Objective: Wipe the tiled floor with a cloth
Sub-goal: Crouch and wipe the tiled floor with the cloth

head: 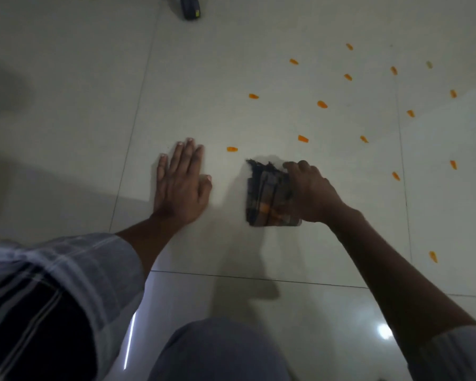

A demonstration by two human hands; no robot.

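Observation:
A folded dark checked cloth (267,196) with orange stains on it lies on the pale tiled floor (204,78). My right hand (311,191) grips the cloth's right edge, fingers curled over it. My left hand (180,180) lies flat on the floor to the left of the cloth, palm down, fingers spread and holding nothing. Several orange smears mark the floor beyond and to the right of the cloth; the nearest smear (232,149) sits just ahead of the cloth's far left corner, and another smear (302,138) is a little farther on.
A dark object (190,6) rests on the floor at the top edge. Grout lines run up the floor left of my left hand and right of the cloth. My knee (217,350) and a striped garment (52,284) fill the bottom of the view.

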